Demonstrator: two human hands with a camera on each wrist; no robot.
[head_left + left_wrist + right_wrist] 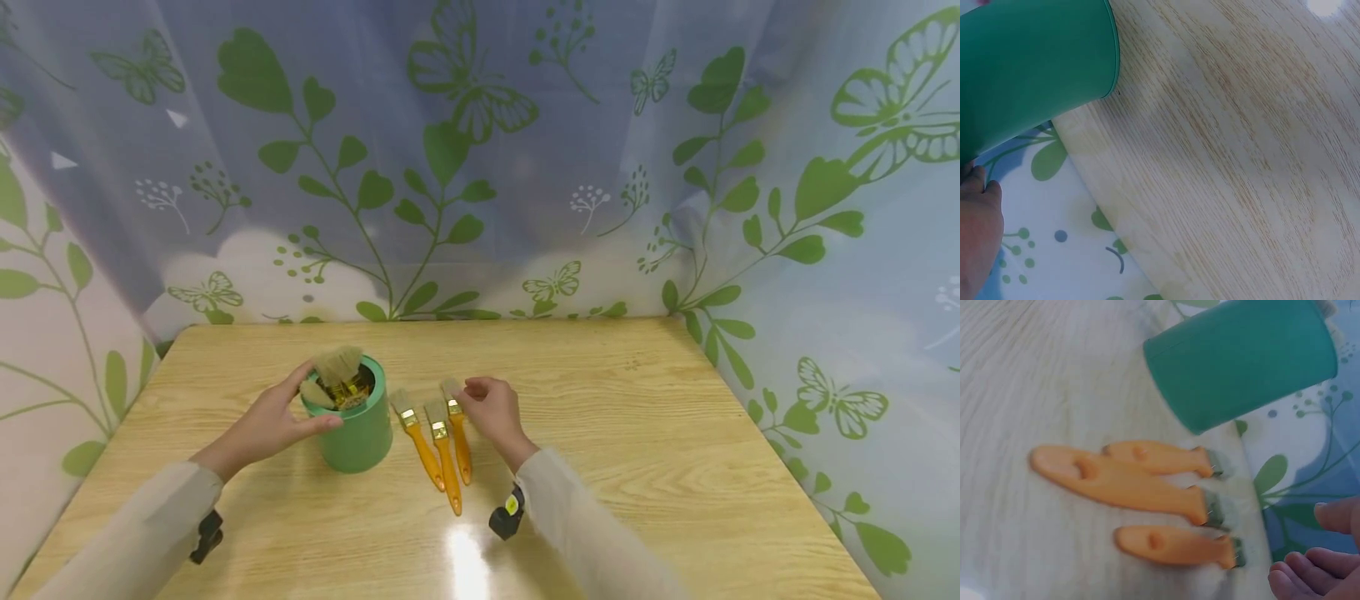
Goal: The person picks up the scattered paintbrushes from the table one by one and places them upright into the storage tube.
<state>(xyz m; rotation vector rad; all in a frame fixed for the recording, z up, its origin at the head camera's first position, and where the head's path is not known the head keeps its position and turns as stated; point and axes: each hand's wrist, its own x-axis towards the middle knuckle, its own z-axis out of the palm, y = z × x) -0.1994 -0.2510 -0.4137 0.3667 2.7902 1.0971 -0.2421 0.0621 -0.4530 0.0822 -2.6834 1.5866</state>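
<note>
A green can (356, 446) stands upright on the table, holding several paintbrushes (339, 364) with pale bristles upward. My left hand (270, 421) grips it near the rim, thumb on the near side and fingers on the far side. To the can's right lie three paintbrushes with orange handles: a left one (424, 457), a middle one (447, 473) and a right one (461, 446), bristles pointing away from me. Beside the right brush's bristles is my right hand (492, 408). In the right wrist view its thumb and fingers (1305, 572) are apart with nothing between them.
The wooden table (637, 467) meets a curtain (510, 208) printed with leaves and butterflies at the back and both sides. Small black devices are strapped at both wrists. Light reflects off the table near its front.
</note>
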